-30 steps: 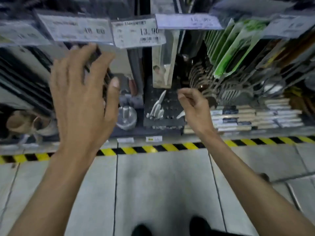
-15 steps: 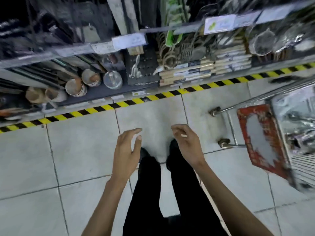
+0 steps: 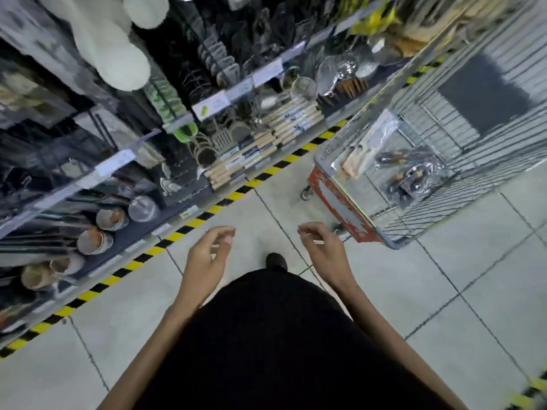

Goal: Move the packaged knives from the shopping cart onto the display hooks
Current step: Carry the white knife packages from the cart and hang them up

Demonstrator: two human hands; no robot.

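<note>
A wire shopping cart [image 3: 393,241] stands at the right with a red front panel. Inside it lie several packaged knives in clear plastic [image 3: 411,170], and one pale carded pack [image 3: 370,143] leans at the near corner. Display racks with hooks and price tags [image 3: 225,99] fill the upper left. My left hand [image 3: 207,258] hangs over the floor tiles with loosely curled fingers and holds nothing. Just left of the cart's front corner, my right hand [image 3: 322,250] hovers in the same loose curl, also empty.
A yellow-black striped line [image 3: 189,224] runs along the shelf base. Bowls, strainers and wooden-handled utensils [image 3: 266,143] fill the lower shelves. Grey floor tiles [image 3: 444,306] stretch between me and the cart. My dark clothing and one shoe [image 3: 276,260] show below.
Both hands came down from the hooks to waist height. The view swung right and the cart with its knife packs came fully into sight, closer to my right hand.
</note>
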